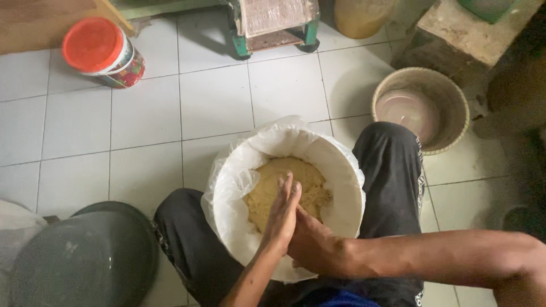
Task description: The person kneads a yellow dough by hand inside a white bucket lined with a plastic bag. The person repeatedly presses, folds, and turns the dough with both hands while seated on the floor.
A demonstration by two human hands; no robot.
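Yellow crumbly dough sits inside a white plastic-lined bucket held between the person's knees. Left hand lies flat with fingers together on the dough, gripping nothing; right hand presses against it, its fingers hidden. Nearby on the tiled floor stand a woven basket and a red-lidded jar.

Yellow crumbly dough inside plastic-lined white bucket, between knees
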